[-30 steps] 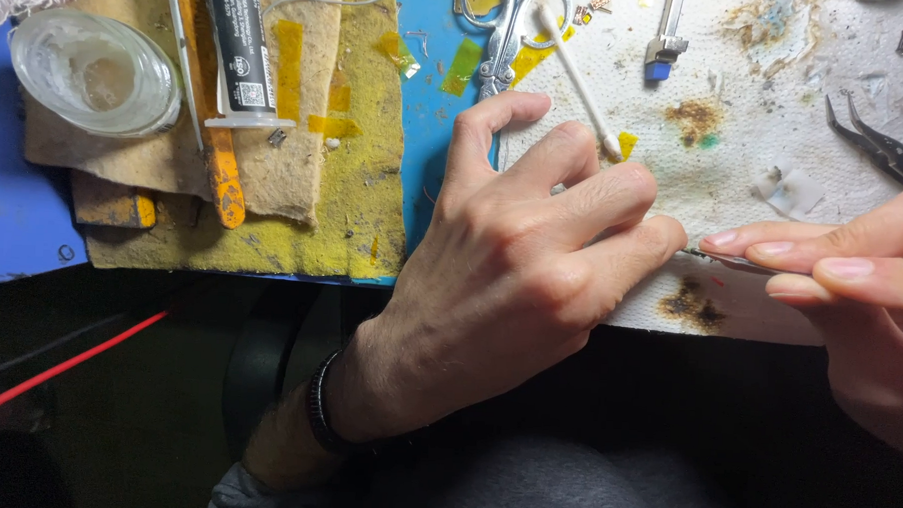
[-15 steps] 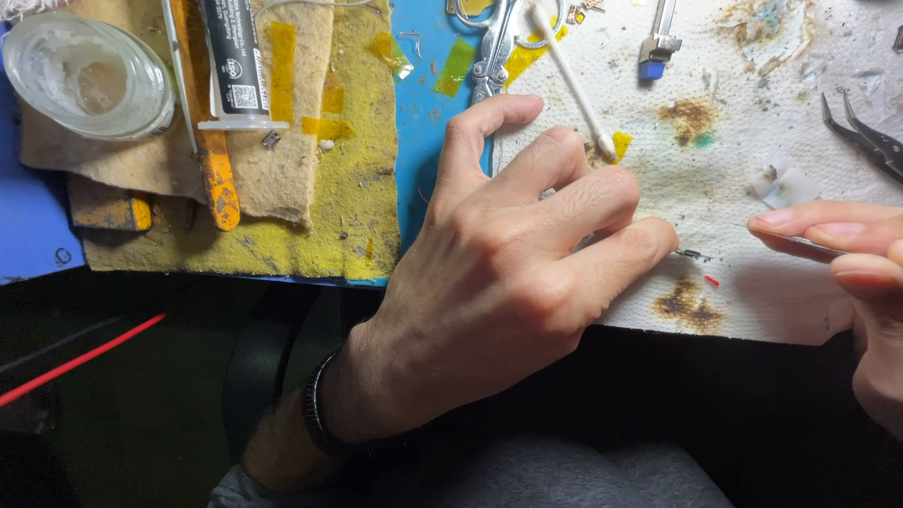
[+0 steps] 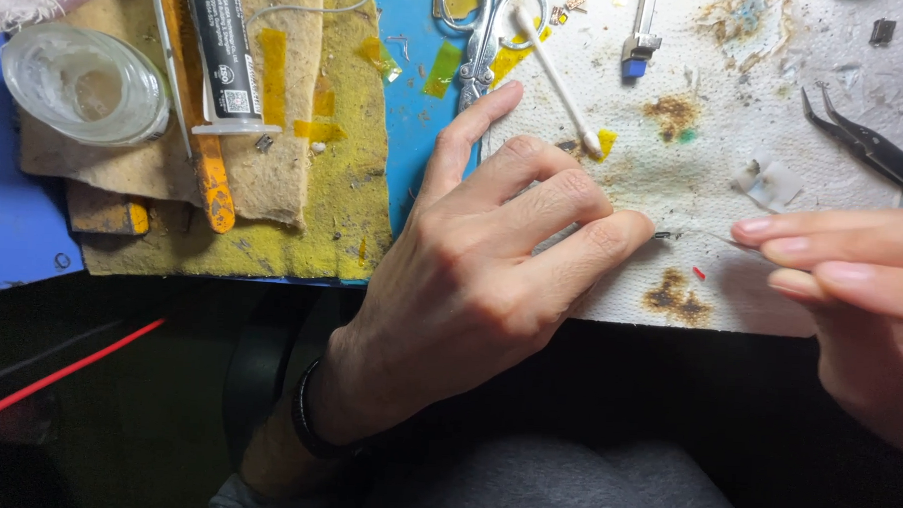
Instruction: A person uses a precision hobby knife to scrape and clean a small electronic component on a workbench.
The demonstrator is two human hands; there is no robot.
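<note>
- Left hand point(image 3: 490, 285) flat on the stained paper towel point(image 3: 777, 105), fingers spread and lightly curled, gripping nothing visible.
- Tiny dark part point(image 3: 664, 234) lying on the towel, touching the left fingertip, between both hands.
- Right hand point(image 3: 851, 288) pinching a thin needle-like tool point(image 3: 722, 239), tip aimed at that part, just short of it.
- Cotton swab point(image 3: 558, 77) and scissors point(image 3: 484, 35) above the left fingers; black tweezers point(image 3: 865, 148) above the right.
</note>
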